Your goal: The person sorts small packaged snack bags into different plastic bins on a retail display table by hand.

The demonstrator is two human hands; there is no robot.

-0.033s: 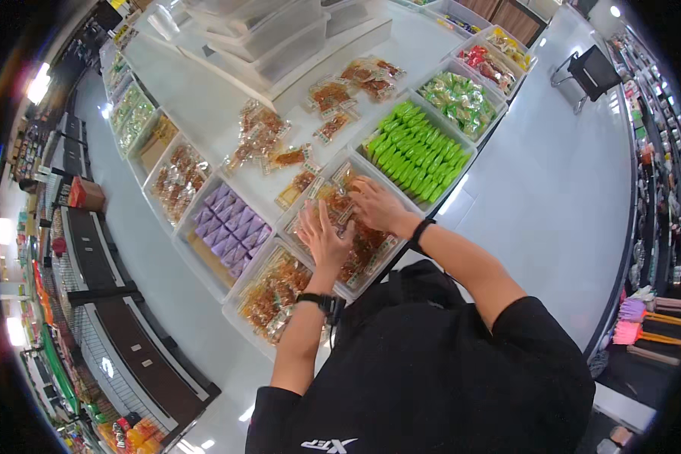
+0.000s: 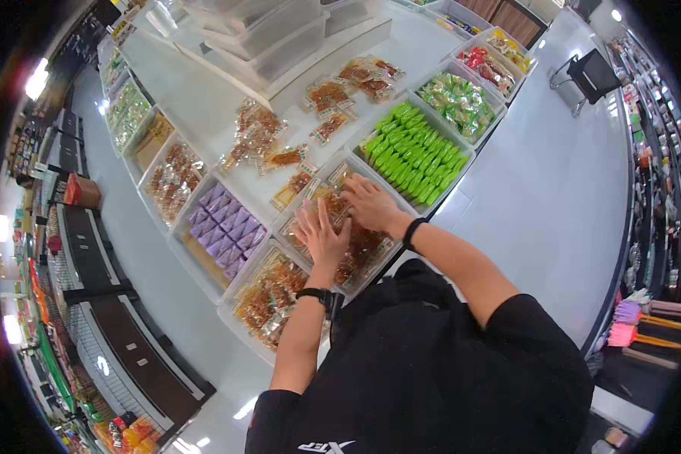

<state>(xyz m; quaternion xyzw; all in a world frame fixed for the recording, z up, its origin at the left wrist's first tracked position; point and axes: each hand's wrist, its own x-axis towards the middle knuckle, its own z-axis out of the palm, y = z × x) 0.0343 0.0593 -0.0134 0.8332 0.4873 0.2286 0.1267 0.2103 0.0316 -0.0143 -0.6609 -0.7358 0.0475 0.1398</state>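
Note:
Both my hands are inside a clear plastic bin (image 2: 380, 274) at the table's near edge, over clear packets of reddish-brown snack (image 2: 367, 244). My left hand (image 2: 324, 233) is open, its fingers spread across the packets on the bin's left side. Just right of it, my right hand (image 2: 372, 206) lies palm down on packets toward the far right side, its fingers stretched out and slightly bent. Neither hand visibly grips a packet. The palms and the packets beneath them are hidden.
Neighbouring bins hold green packets (image 2: 418, 155), purple triangular packs (image 2: 227, 227) and more brown snack packets (image 2: 268, 303). Loose packets (image 2: 256, 129) lie on the white table (image 2: 181, 98). Stacked clear bins (image 2: 280, 45) stand behind. A black chair (image 2: 592, 74) is at far right.
The view has shifted slightly. Both hands stay in the same bin in almost the same pose; the right hand's fingers sit very slightly differently on the packets.

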